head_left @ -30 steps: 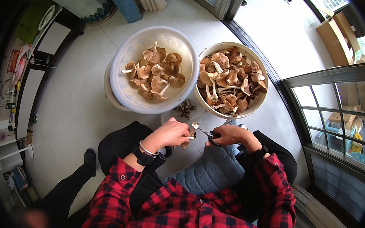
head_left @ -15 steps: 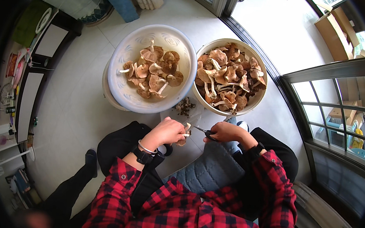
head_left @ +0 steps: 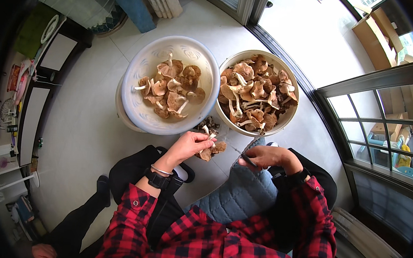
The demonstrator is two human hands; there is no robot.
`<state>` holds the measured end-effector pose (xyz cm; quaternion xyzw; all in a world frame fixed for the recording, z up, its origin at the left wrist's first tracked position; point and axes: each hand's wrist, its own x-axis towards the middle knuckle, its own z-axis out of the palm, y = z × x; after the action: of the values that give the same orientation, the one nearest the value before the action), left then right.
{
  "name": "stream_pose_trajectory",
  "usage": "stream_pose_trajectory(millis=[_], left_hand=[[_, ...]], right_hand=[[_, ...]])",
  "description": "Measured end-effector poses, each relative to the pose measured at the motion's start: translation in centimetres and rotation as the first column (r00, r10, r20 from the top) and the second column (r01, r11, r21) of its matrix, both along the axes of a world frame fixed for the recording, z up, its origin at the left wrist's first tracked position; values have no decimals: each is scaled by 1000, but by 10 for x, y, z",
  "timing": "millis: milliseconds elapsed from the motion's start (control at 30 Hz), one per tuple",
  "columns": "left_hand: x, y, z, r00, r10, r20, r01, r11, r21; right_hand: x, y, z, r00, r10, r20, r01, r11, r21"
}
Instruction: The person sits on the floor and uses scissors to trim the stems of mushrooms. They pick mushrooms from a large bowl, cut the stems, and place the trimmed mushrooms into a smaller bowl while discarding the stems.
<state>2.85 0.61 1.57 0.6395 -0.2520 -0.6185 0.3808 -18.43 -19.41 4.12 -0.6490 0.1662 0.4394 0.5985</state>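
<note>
My left hand (head_left: 185,148) pinches a small cluster of brown mushrooms (head_left: 206,154) by their pale stems, caps hanging low. To its right, my right hand (head_left: 269,157) is closed round black-handled scissors (head_left: 248,159), their thin blades pointing at the mushrooms but apart from them. Just beyond the left fingers is a little heap of dark stem trimmings (head_left: 200,125), partly hidden by that hand. A pale basin with a blue-patterned rim (head_left: 127,85) stands farther left, with several mushrooms inside. The cream basin (head_left: 295,109) on the right is heaped with mushrooms.
Both basins stand on light floor tiles (head_left: 84,98) beyond my knees. A dark-framed sliding door (head_left: 378,80) and its floor track run along the right. Shelving with white panels (head_left: 36,102) lines the left. A blue quilted cloth (head_left: 240,191) lies between my legs.
The mushrooms in my left hand have turned, with more caps and stems showing. My right hand has drawn the scissors slightly right and nearer to me, away from the stems.
</note>
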Motion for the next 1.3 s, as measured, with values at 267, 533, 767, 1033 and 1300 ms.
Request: stream_pose_trajectory(millis=[267, 533, 767, 1033, 1300], left_hand=[[2, 0, -1, 997, -48, 68, 53, 996, -74], [4, 2, 4, 990, -130, 56, 135, 988, -79], [4, 2, 2, 992, -123, 32, 126, 985, -116], [4, 7, -7, 998, -65, -23, 63, 996, -63], [11, 3, 11, 854, 188, -485, -174, 982, 76]], right_hand=[[2, 15, -10, 991, -127, -34, 131, 957, 259], [5, 14, -10, 991, -128, -40, 134, 951, 278], [6, 15, -12, 982, -187, -6, 182, 951, 250], [10, 18, -14, 965, -261, -41, 264, 949, 173], [14, 9, 3, 868, -492, 63, 461, 847, 263]])
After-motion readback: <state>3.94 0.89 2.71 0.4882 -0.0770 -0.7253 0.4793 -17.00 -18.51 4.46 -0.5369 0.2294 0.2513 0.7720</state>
